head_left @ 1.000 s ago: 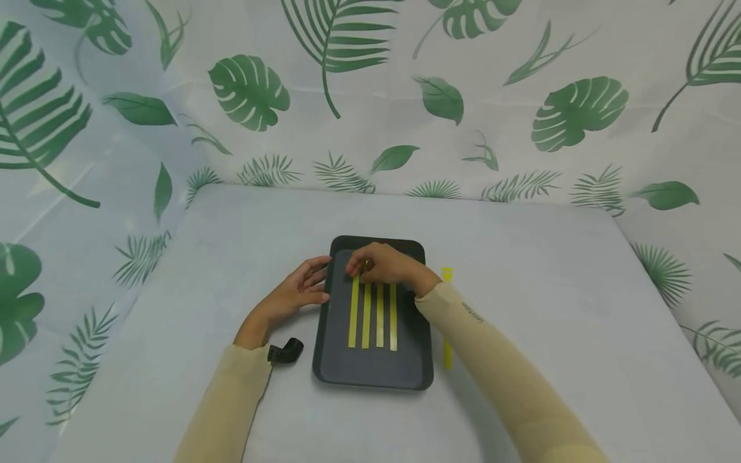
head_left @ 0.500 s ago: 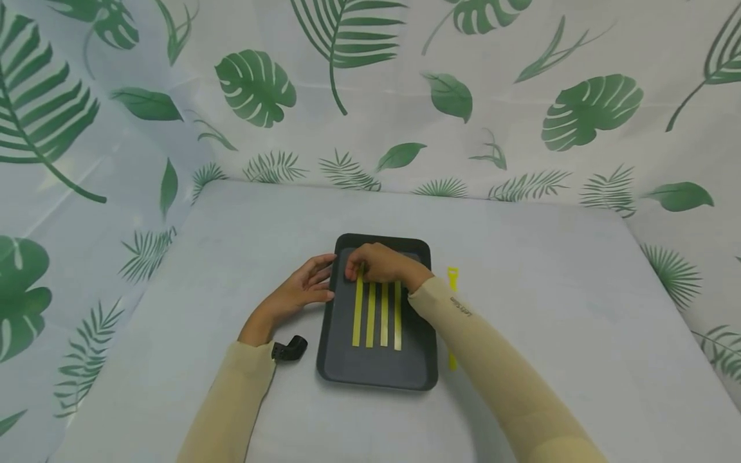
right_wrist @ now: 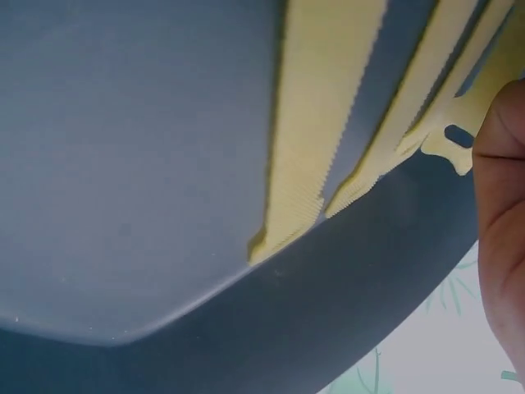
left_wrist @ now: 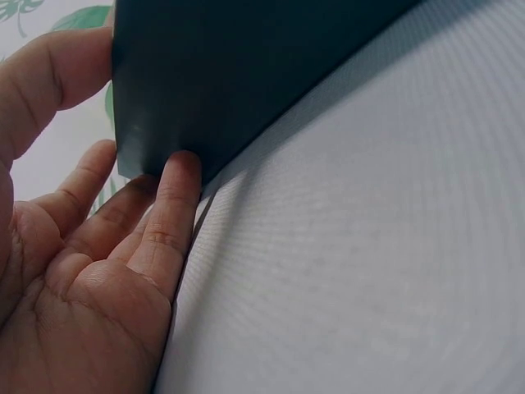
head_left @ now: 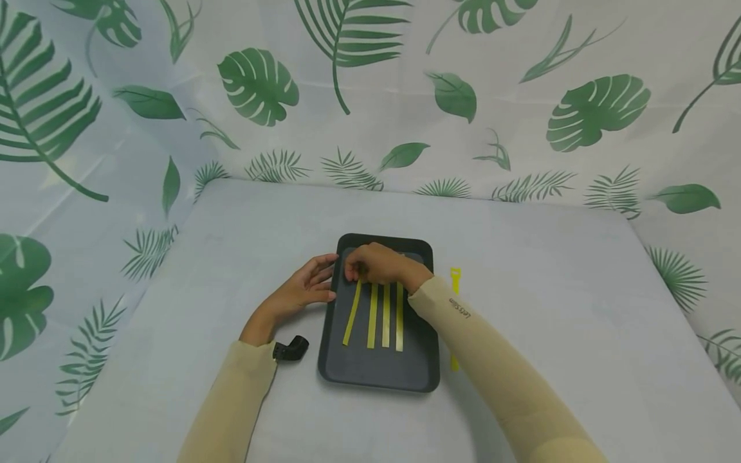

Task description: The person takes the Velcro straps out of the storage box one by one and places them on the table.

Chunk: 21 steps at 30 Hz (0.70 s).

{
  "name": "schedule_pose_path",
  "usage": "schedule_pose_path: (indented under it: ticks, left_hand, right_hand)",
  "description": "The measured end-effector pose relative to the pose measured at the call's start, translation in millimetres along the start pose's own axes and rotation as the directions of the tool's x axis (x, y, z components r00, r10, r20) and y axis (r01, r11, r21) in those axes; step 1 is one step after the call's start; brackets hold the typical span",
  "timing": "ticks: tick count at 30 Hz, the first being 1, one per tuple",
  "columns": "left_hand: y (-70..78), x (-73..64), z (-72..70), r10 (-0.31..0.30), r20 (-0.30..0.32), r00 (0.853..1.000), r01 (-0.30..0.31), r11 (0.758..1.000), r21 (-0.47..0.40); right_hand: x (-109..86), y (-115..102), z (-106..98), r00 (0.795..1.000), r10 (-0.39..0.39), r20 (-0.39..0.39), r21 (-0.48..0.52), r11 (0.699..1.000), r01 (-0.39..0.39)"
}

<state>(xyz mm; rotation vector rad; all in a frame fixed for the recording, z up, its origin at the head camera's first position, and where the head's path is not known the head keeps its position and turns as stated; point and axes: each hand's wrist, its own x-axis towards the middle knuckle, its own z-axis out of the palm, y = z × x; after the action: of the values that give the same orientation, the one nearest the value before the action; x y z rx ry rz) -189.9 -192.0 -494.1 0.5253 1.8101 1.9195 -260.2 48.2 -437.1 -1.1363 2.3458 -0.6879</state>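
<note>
Through my cameras, the right hand (head_left: 379, 263) appears to pinch the leftmost flat, plastic-looking yellow strip (head_left: 352, 316) inside the dark-grey rectangular tray (head_left: 379, 374); the left hand (head_left: 303, 286), fingers spread, touches the tray's left wall. I judge this a pick-up, next calling for a clean lift. Half a second ago the strip paralleled three matching strips (head_left: 386, 318); now it slants.
</note>
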Motion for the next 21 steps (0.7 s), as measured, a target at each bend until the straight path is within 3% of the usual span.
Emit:
schedule_pose_path:
  ticks: [7,14,21]
  left_hand:
    - [1.7,-0.4,1.3,0.005,0.008,1.0,-0.004,1.0,-0.023]
    - [1.1,0.1,1.3,-0.002,-0.005,1.0,0.002,1.0,0.012]
    - [-0.2,-0.7,-0.1,-0.014,-0.011,1.0,0.014,1.0,0.014]
  right_hand:
    - [-4.6,-1,-2,0.999,-0.03,-0.043,-0.025,0.999,0.029]
    - [-13.7,-4,-11,0.987,-0.108,-0.116,-0.051,0.993,0.103]
    - [-30.9,-10,-25,0.958,-0.21,-0.196,-0.074,0.977,0.199]
